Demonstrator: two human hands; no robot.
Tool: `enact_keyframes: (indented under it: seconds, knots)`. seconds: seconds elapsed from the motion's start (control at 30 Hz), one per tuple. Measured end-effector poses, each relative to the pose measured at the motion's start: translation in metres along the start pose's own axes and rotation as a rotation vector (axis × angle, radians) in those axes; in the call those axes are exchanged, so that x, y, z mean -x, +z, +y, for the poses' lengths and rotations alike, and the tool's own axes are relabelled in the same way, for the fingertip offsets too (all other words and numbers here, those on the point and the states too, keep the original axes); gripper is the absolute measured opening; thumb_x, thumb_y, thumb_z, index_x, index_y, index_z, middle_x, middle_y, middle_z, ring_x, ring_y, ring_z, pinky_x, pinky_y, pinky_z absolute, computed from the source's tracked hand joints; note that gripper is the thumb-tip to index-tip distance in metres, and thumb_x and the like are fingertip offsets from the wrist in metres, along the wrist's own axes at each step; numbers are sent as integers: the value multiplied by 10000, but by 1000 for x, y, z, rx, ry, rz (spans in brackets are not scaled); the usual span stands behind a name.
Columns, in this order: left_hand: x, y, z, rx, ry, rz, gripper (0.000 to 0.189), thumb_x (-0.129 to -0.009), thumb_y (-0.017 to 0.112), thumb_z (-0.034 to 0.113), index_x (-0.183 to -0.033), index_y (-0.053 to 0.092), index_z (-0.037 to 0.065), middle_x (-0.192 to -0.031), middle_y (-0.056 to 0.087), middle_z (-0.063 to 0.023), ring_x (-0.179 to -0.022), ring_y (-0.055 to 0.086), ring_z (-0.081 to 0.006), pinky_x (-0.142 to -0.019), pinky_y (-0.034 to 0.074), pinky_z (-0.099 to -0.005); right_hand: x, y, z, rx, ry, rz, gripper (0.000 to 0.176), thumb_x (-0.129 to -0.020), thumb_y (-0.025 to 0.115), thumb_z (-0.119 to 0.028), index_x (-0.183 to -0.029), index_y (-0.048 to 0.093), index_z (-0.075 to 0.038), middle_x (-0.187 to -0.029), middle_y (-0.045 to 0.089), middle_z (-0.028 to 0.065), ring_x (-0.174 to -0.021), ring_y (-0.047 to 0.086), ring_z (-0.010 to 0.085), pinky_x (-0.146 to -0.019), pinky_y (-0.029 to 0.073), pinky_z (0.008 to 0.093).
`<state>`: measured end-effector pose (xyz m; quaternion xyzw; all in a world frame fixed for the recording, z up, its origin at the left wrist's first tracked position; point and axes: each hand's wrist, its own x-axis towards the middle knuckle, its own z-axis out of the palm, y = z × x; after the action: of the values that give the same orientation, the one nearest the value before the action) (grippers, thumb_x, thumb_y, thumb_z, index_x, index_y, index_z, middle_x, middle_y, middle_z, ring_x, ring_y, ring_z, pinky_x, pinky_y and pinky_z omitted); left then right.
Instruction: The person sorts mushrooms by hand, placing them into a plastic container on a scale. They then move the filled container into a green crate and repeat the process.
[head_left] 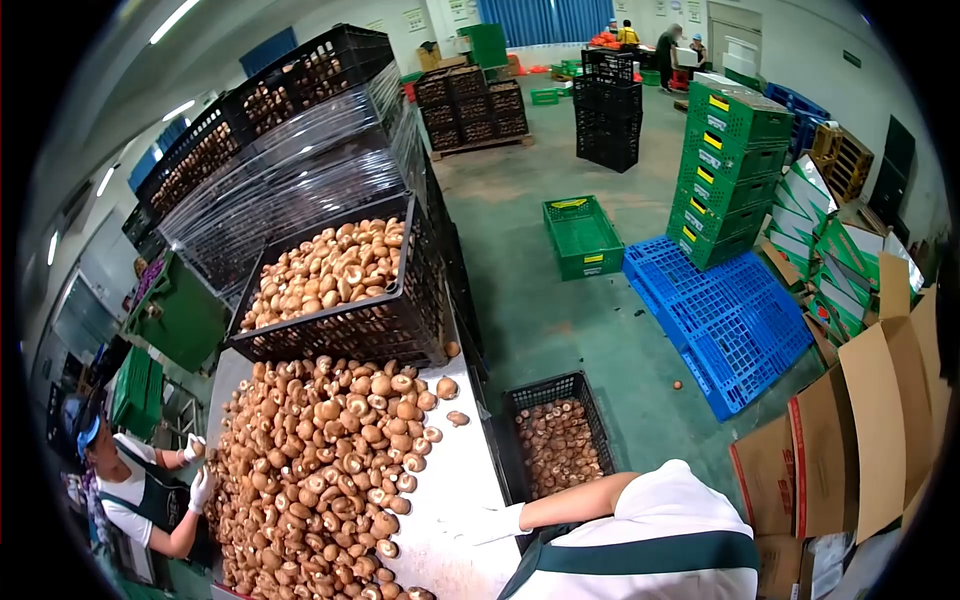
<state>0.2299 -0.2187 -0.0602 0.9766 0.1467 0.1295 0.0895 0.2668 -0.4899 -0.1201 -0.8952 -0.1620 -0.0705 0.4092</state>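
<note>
My right hand (482, 524), in a white glove, is over the bare strip of the white table (470, 478), beside a large heap of brown mushrooms (320, 460). Its fingers look stretched out with nothing in them, though the glove blends into the pale surface. My left hand is out of view. A few loose mushrooms (447, 388) lie at the heap's right edge. Behind the heap a tilted black crate (385, 325) holds more mushrooms. Just beyond my forearm, beside the table, stands a black crate (510, 400) with mushrooms inside.
Across the table a co-worker (125, 470) in white gloves handles the heap's left side. Wrapped crates (290, 150) rise behind. To the right are a blue pallet (720, 320), stacked green crates (730, 170), a single green crate (582, 236) and cardboard boxes (830, 450).
</note>
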Motion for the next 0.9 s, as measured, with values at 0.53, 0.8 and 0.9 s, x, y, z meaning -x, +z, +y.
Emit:
enact_keyframes:
  seconds: [0.53, 0.8, 0.9]
  knots:
    - [52, 27, -4, -195, -120, 111, 610, -849, 540, 490, -1336, 455, 131, -1381, 418, -138, -1260, 388, -315, -1018, 283, -539, -10, 12, -3, -356, 158, -214, 379, -904, 477, -235, -1200, 531, -5, -1177, 538, 237, -1059, 503, 356, -976, 376, 398]
    - [17, -2, -27, 66, -343, 216, 594, -788, 644, 335, -1294, 480, 72, -1344, 435, -204, -1246, 381, -385, -1034, 279, -493, -59, -16, -30, 60, -46, -447, 186, -793, 556, -172, -875, 641, -28, -825, 629, 186, -824, 605, 348, -767, 491, 428]
    - [-6, -7, -26, 198, -357, 287, 566, -785, 660, 286, -1279, 488, 70, -1356, 417, -201, -1260, 368, -381, -1040, 279, -486, -100, -27, -58, 68, 12, -539, 196, -802, 586, -205, -943, 644, -81, -888, 637, 182, -858, 600, 346, -788, 488, 422]
